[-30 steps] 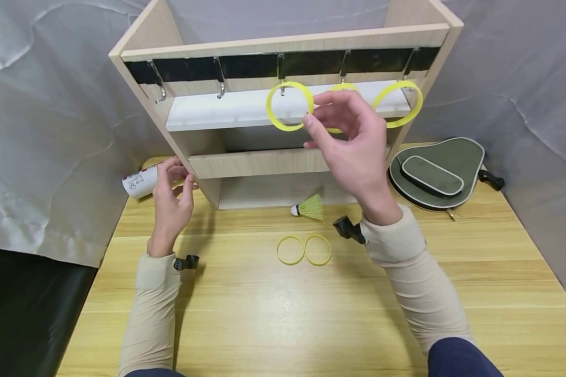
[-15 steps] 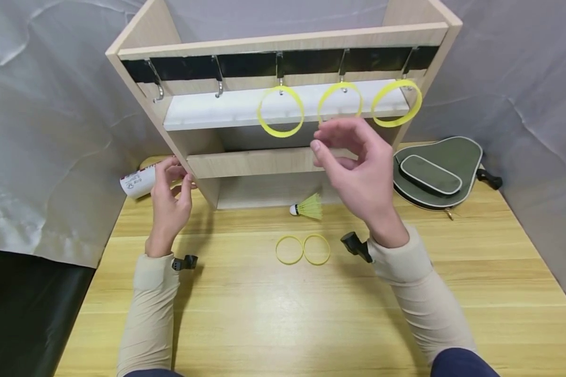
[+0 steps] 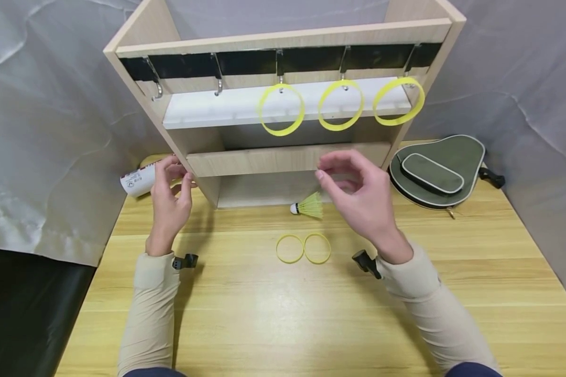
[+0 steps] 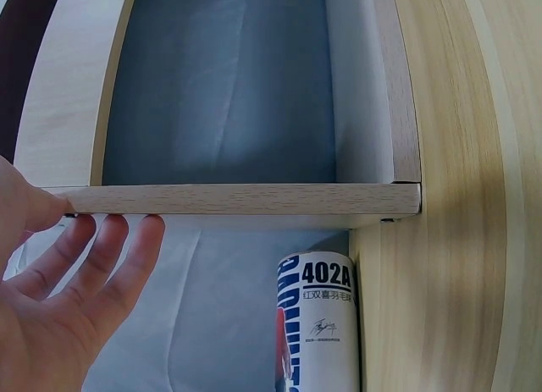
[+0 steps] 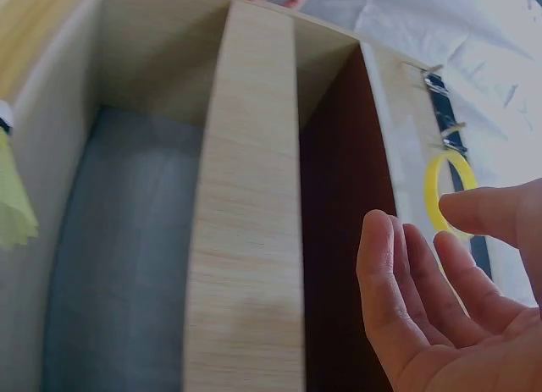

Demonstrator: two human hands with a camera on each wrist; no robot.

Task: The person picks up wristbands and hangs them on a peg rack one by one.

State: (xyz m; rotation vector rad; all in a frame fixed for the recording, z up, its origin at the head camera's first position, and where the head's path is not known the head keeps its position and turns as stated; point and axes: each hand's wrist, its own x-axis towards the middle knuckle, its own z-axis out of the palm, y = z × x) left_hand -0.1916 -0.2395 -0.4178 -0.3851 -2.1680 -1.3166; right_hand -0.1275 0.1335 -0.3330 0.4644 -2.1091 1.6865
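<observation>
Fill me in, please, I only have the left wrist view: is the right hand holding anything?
Observer: No, the right hand holds nothing.
Operator: Understood. Is anything hung up?
Observer: Yes, three yellow rings, one on each of the three right-most hooks in the head view.
Operator: Any more lower down?
Observer: Yes, two loose rings lie side by side on the table, nearer the person than the shuttlecock.
</observation>
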